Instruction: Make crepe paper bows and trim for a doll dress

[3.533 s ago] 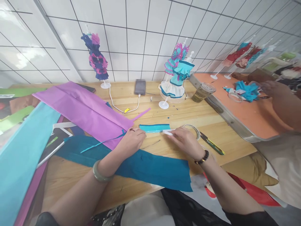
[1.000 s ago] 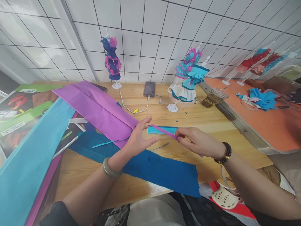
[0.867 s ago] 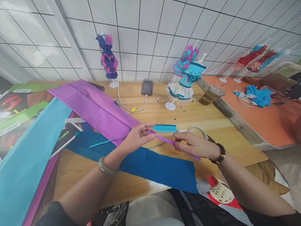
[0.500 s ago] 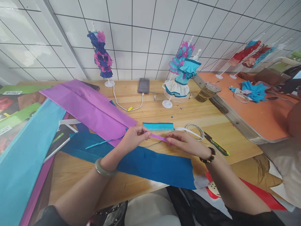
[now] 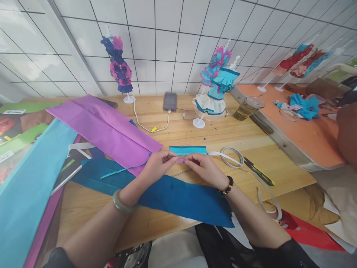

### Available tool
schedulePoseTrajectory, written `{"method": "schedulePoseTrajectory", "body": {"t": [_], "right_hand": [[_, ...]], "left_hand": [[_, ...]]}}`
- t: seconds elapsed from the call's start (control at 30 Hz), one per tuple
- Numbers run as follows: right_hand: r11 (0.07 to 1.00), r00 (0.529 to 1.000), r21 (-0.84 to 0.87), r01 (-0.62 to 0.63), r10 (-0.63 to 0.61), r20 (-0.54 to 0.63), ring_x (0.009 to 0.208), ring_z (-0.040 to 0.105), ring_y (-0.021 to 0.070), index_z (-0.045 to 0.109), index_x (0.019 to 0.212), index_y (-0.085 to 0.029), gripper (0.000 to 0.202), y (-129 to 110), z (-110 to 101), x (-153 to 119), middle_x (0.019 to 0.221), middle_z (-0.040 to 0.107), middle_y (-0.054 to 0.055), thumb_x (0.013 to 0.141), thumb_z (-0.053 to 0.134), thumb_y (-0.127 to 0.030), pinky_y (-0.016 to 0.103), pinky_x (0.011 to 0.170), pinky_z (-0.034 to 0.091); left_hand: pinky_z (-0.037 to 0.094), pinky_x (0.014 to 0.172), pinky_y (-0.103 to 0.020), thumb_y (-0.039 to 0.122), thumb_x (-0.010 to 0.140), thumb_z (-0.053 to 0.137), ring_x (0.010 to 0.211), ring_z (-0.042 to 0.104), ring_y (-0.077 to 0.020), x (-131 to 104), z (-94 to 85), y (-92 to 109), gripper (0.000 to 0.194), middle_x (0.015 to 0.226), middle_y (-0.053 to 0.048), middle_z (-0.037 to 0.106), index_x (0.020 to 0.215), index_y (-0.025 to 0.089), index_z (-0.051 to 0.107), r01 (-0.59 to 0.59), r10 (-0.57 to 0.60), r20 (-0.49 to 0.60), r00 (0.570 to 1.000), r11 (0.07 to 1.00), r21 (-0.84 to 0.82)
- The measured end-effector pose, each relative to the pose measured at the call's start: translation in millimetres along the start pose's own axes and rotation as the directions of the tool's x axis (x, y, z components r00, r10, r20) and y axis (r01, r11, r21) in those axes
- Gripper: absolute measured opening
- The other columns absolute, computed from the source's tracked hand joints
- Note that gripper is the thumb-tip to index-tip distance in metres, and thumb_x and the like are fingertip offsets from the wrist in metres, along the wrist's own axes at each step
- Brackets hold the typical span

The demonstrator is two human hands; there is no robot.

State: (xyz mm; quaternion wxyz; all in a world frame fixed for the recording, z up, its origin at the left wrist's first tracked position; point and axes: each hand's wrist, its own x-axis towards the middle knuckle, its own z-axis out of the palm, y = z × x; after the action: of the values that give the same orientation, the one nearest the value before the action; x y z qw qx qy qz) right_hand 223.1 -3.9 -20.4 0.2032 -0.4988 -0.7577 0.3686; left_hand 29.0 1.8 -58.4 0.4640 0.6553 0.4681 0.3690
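My left hand [image 5: 159,165] pinches one end of a narrow purple strip [image 5: 181,160], and my right hand [image 5: 205,169] pinches it a short way along. Only a small piece of the strip shows between the fingertips. Just behind the hands lies a light blue band with a dark blue edge [image 5: 188,150]. Dark blue fabric [image 5: 184,199] spreads under and in front of my hands. A large purple sheet [image 5: 111,130] reaches from the back left toward my left hand. A thin blue strip [image 5: 115,172] lies left of that hand.
A tape roll [image 5: 232,158] and yellow-green snips [image 5: 259,172] are at the right. Farther back stand a cup [image 5: 248,108], dressed miniature stands [image 5: 217,87] [image 5: 120,67] and a cabled dark box [image 5: 170,101]. Light blue fabric [image 5: 30,160] covers the left.
My right hand has moved left along the purple strip, close to my left hand, so less of the strip shows. White tape now hangs at the table's right edge.
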Motion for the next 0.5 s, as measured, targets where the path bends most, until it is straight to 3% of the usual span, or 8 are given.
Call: {"method": "schedulePoseTrajectory", "body": {"t": [0.07, 0.17, 0.3, 0.4, 0.5], "right_hand": [[1.000, 1.000, -0.009, -0.027, 0.027, 0.008, 0.065, 0.049, 0.0133, 0.059, 0.077, -0.018, 0.026, 0, -6, 1, 0.071, 0.058, 0.001, 0.085, 0.043, -0.036, 0.025, 0.060, 0.039], [0.997, 0.997, -0.027, -0.072, 0.073, 0.002, 0.060, 0.045, 0.0121, 0.056, 0.072, -0.017, 0.028, 1, -13, 2, 0.065, 0.053, -0.001, 0.084, 0.043, -0.039, 0.024, 0.056, 0.036], [0.995, 0.996, -0.024, -0.093, 0.093, -0.017, 0.056, 0.039, 0.0106, 0.056, 0.073, -0.017, 0.031, 3, -16, 9, 0.061, 0.046, -0.002, 0.083, 0.042, -0.044, 0.023, 0.051, 0.031], [0.995, 0.995, -0.024, -0.099, 0.100, 0.003, 0.053, 0.035, 0.0098, 0.054, 0.070, -0.018, 0.034, 2, -13, 18, 0.057, 0.042, -0.004, 0.083, 0.042, -0.047, 0.023, 0.049, 0.028], [0.992, 0.993, -0.067, -0.111, 0.113, 0.025, 0.052, 0.034, 0.0095, 0.050, 0.064, -0.018, 0.036, 1, -9, 26, 0.054, 0.039, -0.004, 0.082, 0.042, -0.048, 0.023, 0.048, 0.026]], "left_hand": [[0.043, 0.062, -0.025, 0.038, 0.081, 0.051, 0.069, 0.056, -0.0146, 1, -2.2, -3, 0.028, 0.078, -0.003, 0.064, 0.096, 0.019, 0.062, -0.014, 0.020, -0.094, 0.995, 0.998, 0.064], [0.044, 0.072, -0.030, 0.029, 0.083, 0.046, 0.077, 0.058, -0.0170, 3, -6.2, -8, 0.028, 0.086, -0.005, 0.065, 0.106, 0.019, 0.058, -0.068, 0.127, -0.174, 0.977, 0.948, 0.310], [0.042, 0.079, -0.034, 0.019, 0.083, 0.043, 0.087, 0.055, -0.0204, 5, -9.4, -10, 0.022, 0.091, -0.007, 0.063, 0.096, 0.018, 0.060, -0.160, 0.262, -0.078, 0.962, 0.771, 0.617], [0.043, 0.077, -0.034, 0.017, 0.084, 0.041, 0.086, 0.053, -0.0204, 5, -9.2, -11, 0.021, 0.089, -0.007, 0.060, 0.091, 0.018, 0.061, -0.193, 0.264, 0.004, 0.964, 0.694, 0.693], [0.042, 0.078, -0.033, 0.017, 0.084, 0.041, 0.086, 0.053, -0.0203, 4, -8.8, -12, 0.020, 0.088, -0.007, 0.058, 0.091, 0.018, 0.060, -0.197, 0.259, 0.019, 0.966, 0.681, 0.706]]}}
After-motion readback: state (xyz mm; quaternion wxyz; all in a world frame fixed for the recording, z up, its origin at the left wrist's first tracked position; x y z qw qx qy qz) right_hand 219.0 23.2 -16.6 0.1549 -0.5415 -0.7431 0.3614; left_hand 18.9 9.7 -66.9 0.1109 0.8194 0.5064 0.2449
